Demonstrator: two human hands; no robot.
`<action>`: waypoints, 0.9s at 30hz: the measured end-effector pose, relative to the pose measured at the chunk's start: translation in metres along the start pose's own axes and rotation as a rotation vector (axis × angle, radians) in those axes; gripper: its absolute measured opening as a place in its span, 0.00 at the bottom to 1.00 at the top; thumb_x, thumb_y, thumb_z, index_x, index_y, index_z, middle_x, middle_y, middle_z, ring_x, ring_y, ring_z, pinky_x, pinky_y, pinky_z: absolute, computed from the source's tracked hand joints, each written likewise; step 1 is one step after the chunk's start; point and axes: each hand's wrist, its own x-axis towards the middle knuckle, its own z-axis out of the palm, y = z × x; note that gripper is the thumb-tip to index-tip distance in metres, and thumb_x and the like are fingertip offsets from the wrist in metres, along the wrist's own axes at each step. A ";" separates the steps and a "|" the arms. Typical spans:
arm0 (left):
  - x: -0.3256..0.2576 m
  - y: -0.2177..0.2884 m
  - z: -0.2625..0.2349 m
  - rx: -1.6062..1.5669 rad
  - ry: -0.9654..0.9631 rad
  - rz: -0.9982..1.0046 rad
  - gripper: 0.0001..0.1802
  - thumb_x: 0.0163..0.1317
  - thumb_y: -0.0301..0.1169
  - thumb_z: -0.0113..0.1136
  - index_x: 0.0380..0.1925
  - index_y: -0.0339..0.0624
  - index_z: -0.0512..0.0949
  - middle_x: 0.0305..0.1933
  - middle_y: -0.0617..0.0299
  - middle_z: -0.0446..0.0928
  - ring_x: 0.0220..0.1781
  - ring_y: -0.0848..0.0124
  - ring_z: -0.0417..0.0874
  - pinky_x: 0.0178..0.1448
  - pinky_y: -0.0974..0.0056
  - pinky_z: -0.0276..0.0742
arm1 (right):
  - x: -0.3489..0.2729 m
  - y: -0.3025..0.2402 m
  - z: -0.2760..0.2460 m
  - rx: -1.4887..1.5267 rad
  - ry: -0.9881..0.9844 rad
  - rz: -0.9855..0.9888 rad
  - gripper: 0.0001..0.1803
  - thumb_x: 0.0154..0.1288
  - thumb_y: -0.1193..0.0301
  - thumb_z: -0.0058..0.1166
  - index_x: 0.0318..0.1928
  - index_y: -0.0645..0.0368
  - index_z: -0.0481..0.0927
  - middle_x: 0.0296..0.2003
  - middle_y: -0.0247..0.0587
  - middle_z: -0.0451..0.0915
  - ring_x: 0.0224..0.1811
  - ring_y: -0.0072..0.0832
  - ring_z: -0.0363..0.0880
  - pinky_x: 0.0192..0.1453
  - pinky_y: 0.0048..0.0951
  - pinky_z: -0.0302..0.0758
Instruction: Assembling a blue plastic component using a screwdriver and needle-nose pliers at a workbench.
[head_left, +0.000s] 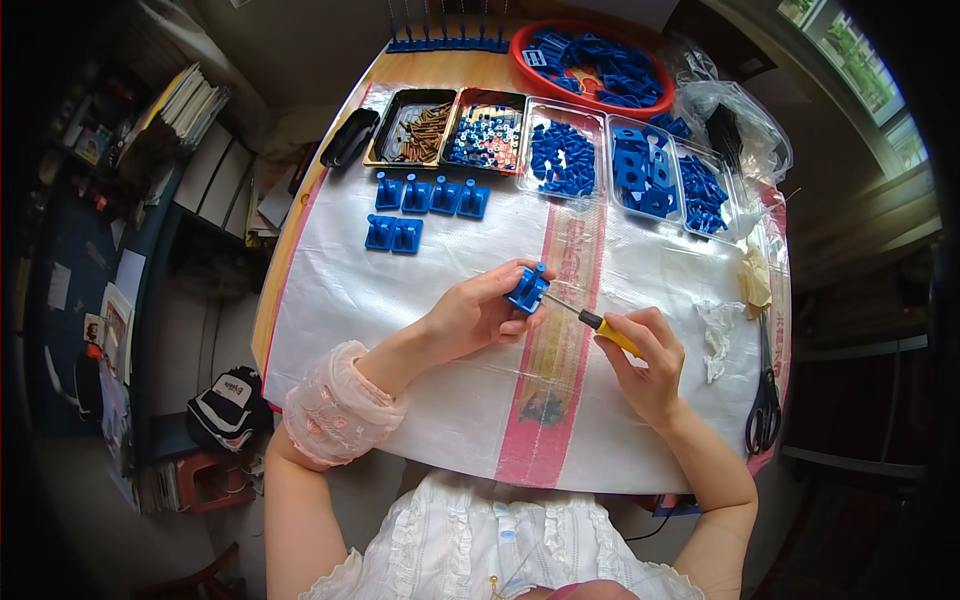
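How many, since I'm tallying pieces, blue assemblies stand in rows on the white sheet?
6: four blue assemblies in the upper row, two more in the row below.

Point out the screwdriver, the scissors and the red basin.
Screwdriver (613,334): head view, on its yellow handle.
Scissors (768,384): head view, on the black handles.
Red basin (518,64): head view, on its left rim.

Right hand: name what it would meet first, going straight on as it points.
Likely the blue part held in the left hand; the screwdriver points at it, though depth and contact are unclear.
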 end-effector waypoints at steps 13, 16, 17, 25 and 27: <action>0.002 -0.003 -0.003 0.052 0.024 0.033 0.23 0.80 0.47 0.39 0.64 0.47 0.67 0.39 0.59 0.76 0.28 0.78 0.65 0.35 0.71 0.63 | 0.001 0.000 -0.001 0.061 -0.160 0.262 0.06 0.64 0.80 0.60 0.41 0.65 0.80 0.30 0.44 0.75 0.28 0.37 0.75 0.32 0.36 0.71; 0.003 -0.004 -0.001 0.070 0.040 0.030 0.22 0.80 0.46 0.40 0.64 0.47 0.66 0.39 0.60 0.76 0.29 0.78 0.65 0.35 0.71 0.63 | 0.000 0.001 -0.001 0.000 -0.127 0.211 0.06 0.64 0.79 0.62 0.40 0.64 0.79 0.29 0.44 0.75 0.28 0.39 0.75 0.32 0.37 0.71; 0.002 -0.003 0.000 0.071 0.038 0.030 0.22 0.80 0.46 0.40 0.64 0.47 0.66 0.39 0.60 0.76 0.29 0.78 0.66 0.35 0.71 0.63 | 0.001 0.000 -0.001 -0.013 -0.115 0.198 0.06 0.64 0.79 0.62 0.40 0.64 0.79 0.28 0.44 0.75 0.28 0.39 0.75 0.32 0.37 0.71; 0.003 -0.003 -0.004 0.056 -0.016 0.046 0.22 0.80 0.46 0.41 0.64 0.48 0.66 0.39 0.60 0.76 0.31 0.77 0.67 0.37 0.71 0.64 | 0.001 -0.007 -0.002 0.058 -0.134 0.323 0.08 0.64 0.79 0.62 0.42 0.62 0.78 0.30 0.44 0.76 0.28 0.40 0.78 0.31 0.37 0.72; 0.004 -0.002 -0.002 0.069 -0.006 0.041 0.20 0.80 0.46 0.41 0.63 0.50 0.66 0.38 0.60 0.75 0.31 0.77 0.65 0.38 0.71 0.64 | 0.000 -0.006 -0.002 0.035 -0.129 0.282 0.08 0.64 0.79 0.62 0.42 0.62 0.78 0.30 0.44 0.76 0.29 0.41 0.78 0.31 0.38 0.72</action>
